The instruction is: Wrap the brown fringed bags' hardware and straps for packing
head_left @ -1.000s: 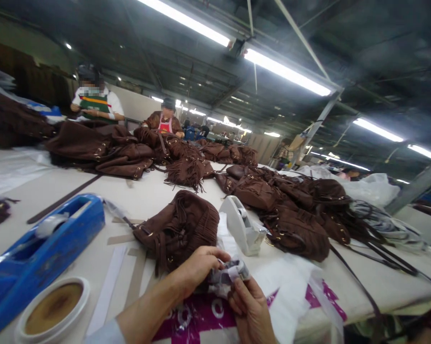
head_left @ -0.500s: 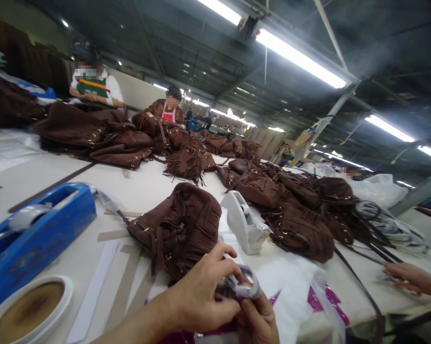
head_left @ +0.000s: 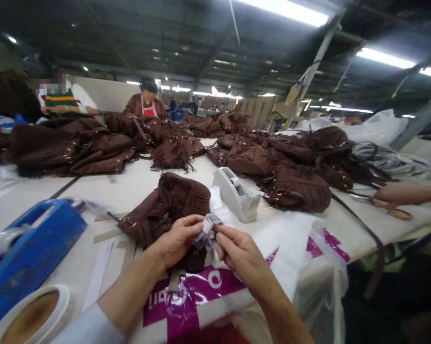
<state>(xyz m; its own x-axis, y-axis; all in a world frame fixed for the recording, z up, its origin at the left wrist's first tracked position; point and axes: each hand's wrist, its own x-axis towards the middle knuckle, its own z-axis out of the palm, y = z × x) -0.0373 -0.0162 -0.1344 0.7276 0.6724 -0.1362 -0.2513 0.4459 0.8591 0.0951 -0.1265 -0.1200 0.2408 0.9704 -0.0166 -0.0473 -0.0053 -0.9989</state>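
Observation:
My left hand [head_left: 177, 236] is closed, its thumb and fingers pinching a small crumpled bundle of clear, greyish plastic [head_left: 205, 235] with a white piece on it. From the other side, my right hand [head_left: 238, 246] grips the same bundle between thumb and bent fingers. What the plastic wraps cannot be made out. Just behind my hands lies a dark brown fringed bag [head_left: 165, 203] with gold eyelets. Beneath them spreads a white and purple printed plastic bag [head_left: 186, 298]. A light grey tape dispenser [head_left: 233, 196] stands right of the fringed bag.
At left stand a blue tape dispenser [head_left: 36, 253] and a large tape roll [head_left: 65, 306]. Brown bags [head_left: 244, 155] are heaped across the table's far side. At right, another person's hand [head_left: 401, 193] holds scissors [head_left: 397, 212]. Two people [head_left: 67, 100] are across the table.
My right hand has come out from beneath the left to the bundle's right side. The view has levelled. The other person's hand at right now shows scissors clearly.

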